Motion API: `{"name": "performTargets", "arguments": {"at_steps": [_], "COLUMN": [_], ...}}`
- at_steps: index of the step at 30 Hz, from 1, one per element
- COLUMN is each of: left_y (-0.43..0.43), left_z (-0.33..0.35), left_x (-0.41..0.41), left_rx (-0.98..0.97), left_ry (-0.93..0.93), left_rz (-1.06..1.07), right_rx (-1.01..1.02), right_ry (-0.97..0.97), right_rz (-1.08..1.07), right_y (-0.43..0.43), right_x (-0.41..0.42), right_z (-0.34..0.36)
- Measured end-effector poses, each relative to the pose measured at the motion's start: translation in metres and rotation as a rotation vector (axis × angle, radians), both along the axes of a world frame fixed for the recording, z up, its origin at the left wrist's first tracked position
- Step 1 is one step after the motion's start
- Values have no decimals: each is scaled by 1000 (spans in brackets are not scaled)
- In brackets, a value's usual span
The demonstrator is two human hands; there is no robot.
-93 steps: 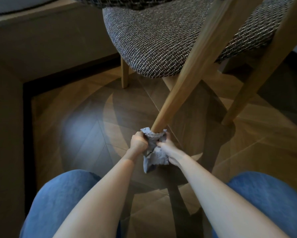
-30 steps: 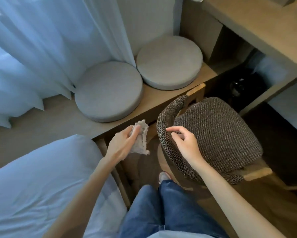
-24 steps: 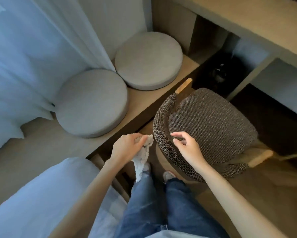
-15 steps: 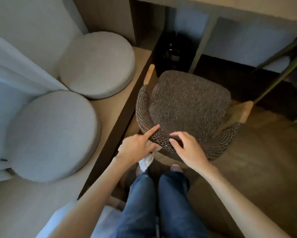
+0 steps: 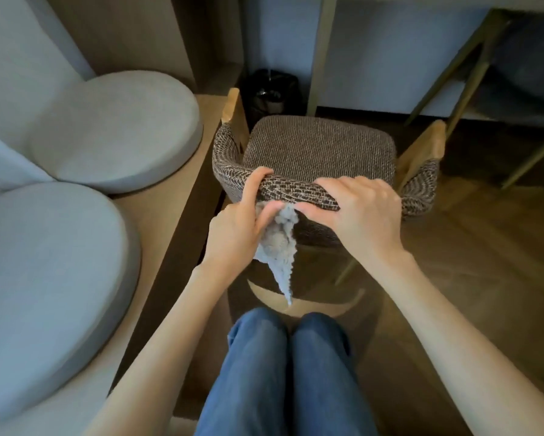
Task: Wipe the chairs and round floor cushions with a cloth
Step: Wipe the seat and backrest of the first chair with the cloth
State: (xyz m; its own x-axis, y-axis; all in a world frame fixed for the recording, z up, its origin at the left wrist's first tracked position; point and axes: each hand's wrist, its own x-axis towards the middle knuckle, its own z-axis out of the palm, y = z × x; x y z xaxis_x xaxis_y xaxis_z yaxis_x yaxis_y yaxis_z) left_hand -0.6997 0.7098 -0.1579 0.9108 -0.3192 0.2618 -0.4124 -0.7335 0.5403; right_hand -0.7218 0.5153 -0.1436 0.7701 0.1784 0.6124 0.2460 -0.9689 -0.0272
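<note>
Fingers of the left hand [image 5: 233,237] curl round the cloth [image 5: 278,247], pinching it just beneath the rim of the chair [image 5: 321,146], while the right hand [image 5: 363,215] hooks curled fingers over that rim, likely steadying it for wiping.

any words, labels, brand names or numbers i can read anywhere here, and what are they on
None: no readable text shows in this view.
cloth: plain, no tag showing.
chair: woven fabric and wood, no label visible.
near cushion and far cushion: plain grey, no print.
dark bin beyond the chair: too dark to tell any marking.
</note>
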Motion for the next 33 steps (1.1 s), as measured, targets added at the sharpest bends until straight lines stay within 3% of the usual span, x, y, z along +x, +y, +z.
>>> {"name": "performTargets", "arguments": {"at_steps": [4, 14, 25, 30, 33], "left_y": [-1, -38, -79, -73, -61], "left_z": [-3, 7, 21, 16, 16], "left_x": [4, 40, 112, 98, 74], "left_rx": [-13, -36, -55, -286, -464], "left_ry": [4, 114, 248, 240, 217], "left_rz": [-1, -8, -9, -56, -116], "right_rx": [-8, 81, 80, 185, 338], "right_ry": [-119, -115, 309, 429, 368], "right_rz": [1, -32, -202, -271, -163], "right_y": [-2, -37, -70, -57, -48], "right_x": [3, 43, 110, 97, 70], "right_z": [-5, -3, 9, 9, 8]}}
